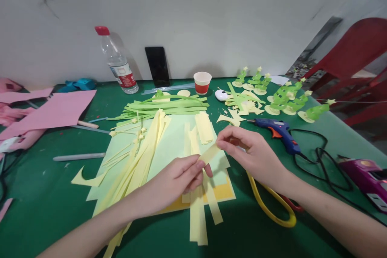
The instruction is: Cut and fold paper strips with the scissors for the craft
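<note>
Between my two hands is a short pale yellow paper strip (209, 154). My left hand (184, 173) pinches its lower left end, and my right hand (246, 149) pinches the upper right end. Under them lie longer yellow paper strips (198, 221) on light green paper sheets (172, 141). A small stack of short yellow strips (204, 128) sits just beyond my fingers. To the left, a bundle of long yellow strips (142, 169) runs toward me. Yellow-handled scissors (256, 195) lie partly hidden under my right wrist.
Green paper strips (163, 108), a paper cup (202, 83), a phone (157, 66) and a bottle (121, 68) stand or lie toward the wall. At right are a blue glue gun (279, 131), its cord, and several green paper spirals with stars (284, 98). Pink sheets (54, 111) lie left.
</note>
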`<act>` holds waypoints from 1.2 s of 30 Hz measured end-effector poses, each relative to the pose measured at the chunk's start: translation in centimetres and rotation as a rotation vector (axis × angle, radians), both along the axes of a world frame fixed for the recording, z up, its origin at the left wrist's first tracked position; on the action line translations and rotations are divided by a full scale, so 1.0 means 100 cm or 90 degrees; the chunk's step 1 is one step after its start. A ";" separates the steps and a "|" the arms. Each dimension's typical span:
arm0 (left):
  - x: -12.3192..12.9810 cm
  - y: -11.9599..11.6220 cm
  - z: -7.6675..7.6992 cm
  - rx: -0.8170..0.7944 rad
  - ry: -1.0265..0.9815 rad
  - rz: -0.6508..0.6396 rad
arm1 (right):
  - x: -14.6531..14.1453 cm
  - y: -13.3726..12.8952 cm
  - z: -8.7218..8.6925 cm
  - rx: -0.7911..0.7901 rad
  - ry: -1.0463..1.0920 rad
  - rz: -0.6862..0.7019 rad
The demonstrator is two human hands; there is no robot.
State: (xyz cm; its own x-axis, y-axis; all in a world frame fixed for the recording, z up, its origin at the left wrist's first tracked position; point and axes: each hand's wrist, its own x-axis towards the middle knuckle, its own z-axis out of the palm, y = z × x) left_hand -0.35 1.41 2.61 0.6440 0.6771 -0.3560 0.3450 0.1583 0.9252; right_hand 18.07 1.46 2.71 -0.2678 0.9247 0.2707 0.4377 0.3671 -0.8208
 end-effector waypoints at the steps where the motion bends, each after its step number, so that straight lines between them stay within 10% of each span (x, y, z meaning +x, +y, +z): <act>1: 0.001 0.000 0.000 -0.008 -0.003 -0.015 | 0.000 -0.001 -0.002 -0.009 -0.004 0.004; 10: -0.003 -0.001 -0.007 -0.075 -0.026 0.008 | 0.043 -0.016 0.005 -0.038 -0.136 -0.137; 14: -0.005 0.000 -0.011 -0.054 -0.015 0.033 | 0.085 -0.041 -0.025 -0.200 -0.443 -0.151; 19: -0.003 -0.001 -0.015 -0.049 -0.009 0.051 | 0.099 -0.062 -0.067 -0.231 -0.510 -0.108; 25: -0.002 0.000 -0.008 -0.047 0.002 0.090 | 0.081 -0.050 -0.047 -0.382 -0.514 -0.195; 32: -0.004 0.004 0.000 -0.061 -0.080 0.136 | 0.098 -0.043 -0.025 -0.632 0.086 -0.076; 36: -0.007 0.007 0.003 -0.084 -0.156 0.179 | 0.077 -0.037 -0.025 -0.597 0.319 0.065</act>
